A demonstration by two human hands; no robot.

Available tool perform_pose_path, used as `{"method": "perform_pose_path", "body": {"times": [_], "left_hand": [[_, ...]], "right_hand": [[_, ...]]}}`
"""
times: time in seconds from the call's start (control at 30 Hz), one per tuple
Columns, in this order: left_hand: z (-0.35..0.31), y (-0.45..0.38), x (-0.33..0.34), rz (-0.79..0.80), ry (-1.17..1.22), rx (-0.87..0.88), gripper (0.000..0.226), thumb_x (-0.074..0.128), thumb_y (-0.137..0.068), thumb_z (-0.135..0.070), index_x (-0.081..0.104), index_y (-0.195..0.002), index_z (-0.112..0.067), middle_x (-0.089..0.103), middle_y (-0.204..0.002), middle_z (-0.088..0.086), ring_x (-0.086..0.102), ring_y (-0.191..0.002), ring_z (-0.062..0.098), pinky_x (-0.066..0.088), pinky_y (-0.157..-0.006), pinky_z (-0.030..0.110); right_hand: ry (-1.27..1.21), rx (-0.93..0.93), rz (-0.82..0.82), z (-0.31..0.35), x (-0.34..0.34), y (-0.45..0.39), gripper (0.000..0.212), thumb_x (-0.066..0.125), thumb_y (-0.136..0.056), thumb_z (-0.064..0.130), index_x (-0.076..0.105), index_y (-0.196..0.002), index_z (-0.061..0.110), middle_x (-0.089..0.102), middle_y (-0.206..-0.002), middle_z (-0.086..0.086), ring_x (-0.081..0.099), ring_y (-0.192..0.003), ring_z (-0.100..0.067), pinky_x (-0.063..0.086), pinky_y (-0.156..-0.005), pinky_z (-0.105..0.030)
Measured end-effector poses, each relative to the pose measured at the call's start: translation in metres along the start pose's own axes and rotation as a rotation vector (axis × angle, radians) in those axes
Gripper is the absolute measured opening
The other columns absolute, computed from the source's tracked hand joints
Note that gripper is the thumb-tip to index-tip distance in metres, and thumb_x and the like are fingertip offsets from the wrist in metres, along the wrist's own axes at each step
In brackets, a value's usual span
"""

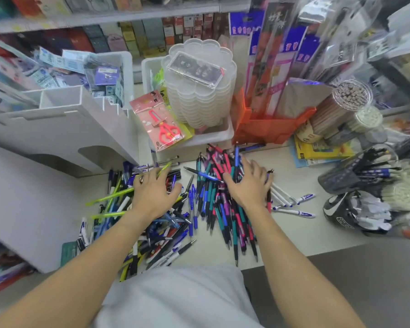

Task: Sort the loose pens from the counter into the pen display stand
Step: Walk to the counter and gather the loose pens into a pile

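Shelves (118,17) of boxed stationery fill the top of the frame, blurred and crowded, and packets hang at the upper right. Below them a pale counter (305,233) runs across the middle, hemmed in by stock. At the left stands the white pen display stand (64,129), its stepped compartments showing nothing inside from this angle. Behind the pens sits a stack of clear plastic lids (199,86), with an orange bag (270,129) to its right and a packet of red scissors (161,121) leaning in front.

Loose pens (218,204) lie in a wide heap at centre frame, none yet in the stand as far as I can see. The left hand (152,190) rests on the left side of the heap, fingers slightly bent; whether it grips anything I cannot tell. The right hand (249,183) lies spread and flat over the coloured pens, holding nothing.

The heap reaches the counter's near edge, so I reckon a careless sweep could roll pens off. Mixed kinds could also get scooped together and land in the wrong compartment.
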State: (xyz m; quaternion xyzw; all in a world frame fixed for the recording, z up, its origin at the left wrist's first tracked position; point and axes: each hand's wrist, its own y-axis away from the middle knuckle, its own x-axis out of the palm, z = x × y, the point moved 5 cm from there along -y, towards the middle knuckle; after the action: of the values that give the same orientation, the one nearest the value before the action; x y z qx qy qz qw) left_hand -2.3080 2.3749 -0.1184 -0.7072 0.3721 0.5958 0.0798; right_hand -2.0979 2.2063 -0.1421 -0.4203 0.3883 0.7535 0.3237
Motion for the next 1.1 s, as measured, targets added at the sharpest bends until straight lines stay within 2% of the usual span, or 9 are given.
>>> {"method": "perform_pose_path", "body": {"times": [0.13, 0.23, 0.33, 0.43, 0.57, 0.73, 0.83, 0.97, 1.1], "left_hand": [[-0.018, -0.004, -0.003, -0.030, 0.047, 0.038, 0.075, 0.032, -0.087, -0.066, 0.032, -0.151, -0.028, 0.035, -0.154, 0.008, 0.025, -0.146, 0.027, 0.010, -0.117, 0.061], [-0.038, -0.007, -0.007, -0.030, 0.009, 0.146, 0.079, 0.029, -0.084, -0.072, 0.030, -0.152, -0.032, 0.033, -0.155, 0.005, 0.021, -0.146, 0.026, 0.008, -0.118, 0.059], [-0.051, -0.010, -0.004, 0.015, -0.052, 0.238, 0.075, 0.030, -0.087, -0.075, 0.020, -0.154, -0.044, 0.021, -0.163, 0.005, 0.012, -0.151, 0.027, 0.003, -0.119, 0.060], [-0.057, -0.009, 0.010, 0.144, -0.073, 0.342, 0.076, 0.030, -0.089, -0.078, 0.006, -0.155, -0.050, -0.006, -0.168, -0.001, -0.005, -0.154, 0.028, -0.001, -0.121, 0.059], [-0.065, -0.005, 0.020, 0.266, -0.036, 0.409, 0.072, 0.042, -0.094, -0.069, 0.011, -0.156, -0.048, -0.024, -0.165, -0.001, -0.003, -0.154, 0.030, 0.009, -0.123, 0.055], [-0.061, -0.009, 0.020, 0.229, -0.036, 0.380, 0.061, 0.048, -0.098, -0.054, 0.030, -0.154, -0.036, 0.010, -0.166, 0.009, 0.026, -0.146, 0.037, 0.023, -0.120, 0.051], [-0.052, -0.006, 0.018, 0.210, -0.037, 0.360, 0.058, 0.052, -0.099, -0.046, 0.037, -0.152, -0.027, 0.030, -0.158, 0.012, 0.027, -0.145, 0.034, 0.022, -0.120, 0.050], [-0.031, 0.012, -0.013, -0.050, 0.132, 0.310, 0.048, 0.057, -0.094, -0.039, 0.057, -0.137, -0.017, 0.052, -0.140, 0.010, 0.042, -0.134, 0.030, 0.032, -0.114, 0.048], [0.033, 0.048, -0.047, -0.397, 0.230, -0.026, 0.049, 0.060, -0.088, -0.043, 0.060, -0.131, -0.018, 0.052, -0.135, 0.011, 0.038, -0.132, 0.032, 0.033, -0.111, 0.052]], "right_hand": [[-0.061, -0.151, 0.106, 0.015, 0.013, 0.011, 0.081, 0.050, -0.090, 0.069, 0.025, -0.159, 0.033, 0.022, -0.166, -0.006, 0.013, -0.154, -0.031, -0.002, -0.125, -0.052], [-0.342, -0.227, -0.027, 0.008, -0.008, 0.018, 0.075, 0.061, -0.093, 0.056, 0.035, -0.156, 0.025, 0.028, -0.164, -0.007, 0.017, -0.153, -0.024, 0.015, -0.125, -0.054], [-0.238, -0.005, -0.250, -0.040, -0.031, 0.020, 0.070, 0.055, -0.095, 0.059, 0.037, -0.155, 0.028, 0.022, -0.167, -0.006, 0.011, -0.155, -0.024, 0.000, -0.126, -0.052], [-0.145, 0.230, -0.127, -0.081, -0.016, 0.032, 0.075, 0.041, -0.095, 0.071, 0.026, -0.159, 0.034, 0.003, -0.171, -0.004, -0.005, -0.157, -0.030, -0.005, -0.123, -0.055], [-0.165, 0.218, -0.061, -0.064, 0.021, 0.055, 0.074, 0.042, -0.100, 0.062, 0.019, -0.161, 0.027, -0.006, -0.170, -0.008, -0.015, -0.156, -0.028, -0.010, -0.124, -0.053], [-0.377, 0.000, 0.035, -0.016, 0.034, 0.074, 0.078, 0.054, -0.102, 0.037, 0.009, -0.162, 0.016, 0.000, -0.171, -0.004, -0.009, -0.156, -0.016, -0.012, -0.125, -0.037], [-0.570, -0.153, 0.153, -0.001, 0.027, 0.089, 0.074, 0.058, -0.101, 0.026, 0.017, -0.162, 0.023, 0.011, -0.170, 0.007, 0.003, -0.155, -0.005, 0.008, -0.129, -0.041], [-0.395, -0.158, -0.101, -0.033, 0.005, 0.083, 0.071, 0.060, -0.094, 0.050, 0.030, -0.156, 0.036, 0.014, -0.169, 0.006, 0.000, -0.157, -0.011, 0.001, -0.127, -0.049], [-0.255, -0.009, -0.011, -0.048, 0.028, 0.076, 0.088, 0.046, -0.086, 0.073, 0.024, -0.160, 0.032, -0.003, -0.171, -0.010, -0.011, -0.156, -0.027, -0.003, -0.126, -0.051]]}}
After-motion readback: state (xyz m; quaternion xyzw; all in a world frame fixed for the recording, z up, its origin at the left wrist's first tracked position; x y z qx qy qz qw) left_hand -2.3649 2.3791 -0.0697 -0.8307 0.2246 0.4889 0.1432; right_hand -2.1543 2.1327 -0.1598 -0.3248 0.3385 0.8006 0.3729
